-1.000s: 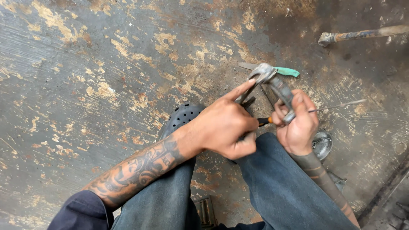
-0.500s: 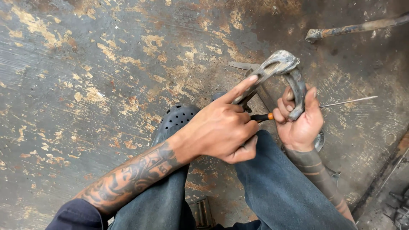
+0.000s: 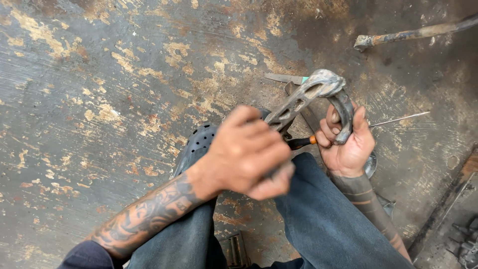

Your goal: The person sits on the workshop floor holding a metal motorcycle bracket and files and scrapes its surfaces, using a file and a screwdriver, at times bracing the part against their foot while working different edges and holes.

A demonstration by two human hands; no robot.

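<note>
A curved grey metal part (image 3: 318, 92), bent like a hook with slots along one arm, is held over my knees. My right hand (image 3: 346, 142) grips its shorter curved end. My left hand (image 3: 251, 152) is blurred and closed around a tool with a black and orange handle (image 3: 301, 143), which lies against the slotted arm. Both forearms are tattooed. I sit with my legs in blue jeans, and a black perforated shoe (image 3: 196, 147) shows under the left hand.
A worn, stained floor (image 3: 99, 99) lies all around. A rusty metal rod (image 3: 413, 34) lies at the top right, a thin wire (image 3: 398, 119) to the right of my hand, and a flat blade with a green end (image 3: 285, 78) behind the part.
The metal part has been raised and turned so its bend points up. My left index finger, stretched along the part before, has curled in with the rest of the hand.
</note>
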